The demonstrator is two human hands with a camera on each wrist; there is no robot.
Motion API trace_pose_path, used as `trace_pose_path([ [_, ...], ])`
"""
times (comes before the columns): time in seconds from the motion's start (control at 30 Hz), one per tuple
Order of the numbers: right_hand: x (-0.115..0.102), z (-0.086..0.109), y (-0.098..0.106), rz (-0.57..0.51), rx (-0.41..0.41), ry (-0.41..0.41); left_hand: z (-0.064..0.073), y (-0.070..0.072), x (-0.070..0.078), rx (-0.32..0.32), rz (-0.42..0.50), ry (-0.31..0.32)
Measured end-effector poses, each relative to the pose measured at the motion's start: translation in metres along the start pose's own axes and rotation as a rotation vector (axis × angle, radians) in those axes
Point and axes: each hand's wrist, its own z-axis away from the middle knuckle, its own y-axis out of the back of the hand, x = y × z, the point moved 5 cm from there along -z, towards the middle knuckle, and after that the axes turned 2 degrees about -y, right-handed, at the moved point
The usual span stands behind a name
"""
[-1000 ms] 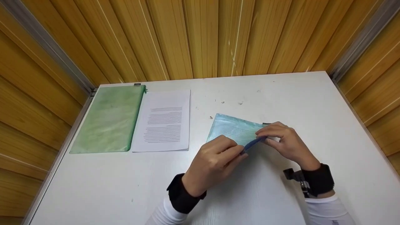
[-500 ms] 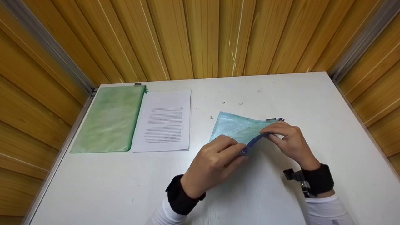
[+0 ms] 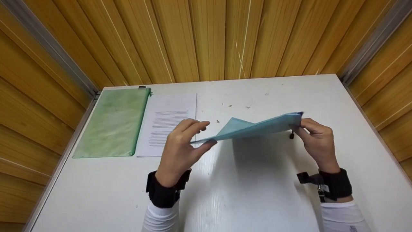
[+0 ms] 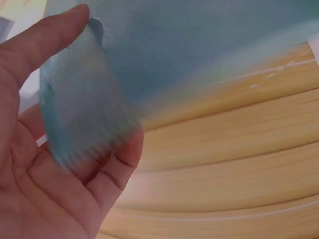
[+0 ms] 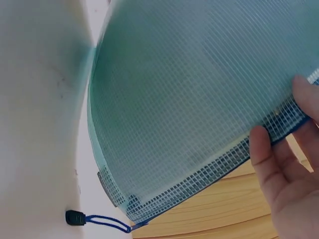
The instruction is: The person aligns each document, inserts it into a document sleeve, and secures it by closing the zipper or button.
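Observation:
A light blue mesh zip pouch (image 3: 260,129) is raised above the table, tilted and bent, with one far corner pointing down. My left hand (image 3: 180,148) holds its left edge, thumb below and fingers above; in the left wrist view the thumb (image 4: 65,27) lies across one face of the pouch. At the other end, my right hand (image 3: 320,143) pinches the dark blue zip edge (image 5: 199,183), seen in the right wrist view. A black zip pull (image 5: 75,217) dangles on a blue cord from the pouch's corner.
On the left of the white table (image 3: 106,187) lies a green zip pouch (image 3: 111,124). Beside it is a stack of printed paper (image 3: 170,129), partly behind my left hand. Small scuff marks dot the tabletop, and yellow wood-look panels (image 3: 209,38) rise behind it.
The blue pouch has risen and turned more edge-on. My left hand has moved left from the zip edge to the pouch's left edge; my right hand has shifted slightly right.

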Motion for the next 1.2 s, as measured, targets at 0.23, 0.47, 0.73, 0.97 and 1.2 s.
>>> trace_pose_path([
  [0.23, 0.001, 0.0, 0.008, -0.202, 0.115, -0.178, -0.003, -0.016, -0.041, -0.018, 0.21, 0.152],
  [0.47, 0.001, 0.002, 0.006, -0.245, 0.127, -0.185, -0.001, -0.061, -0.064, -0.069, 0.312, 0.182],
  [0.73, 0.004, 0.003, 0.0, -0.201, 0.137, -0.257, 0.005, -0.081, -0.078, 0.006, 0.361, 0.197],
  [0.97, 0.005, 0.002, -0.003, -0.238, 0.117, -0.263, 0.005, -0.082, -0.083, 0.072, 0.431, 0.209],
  [1.2, 0.005, -0.004, -0.002, -0.094, 0.151, -0.302, 0.001, -0.083, -0.084, 0.027, 0.471, 0.263],
])
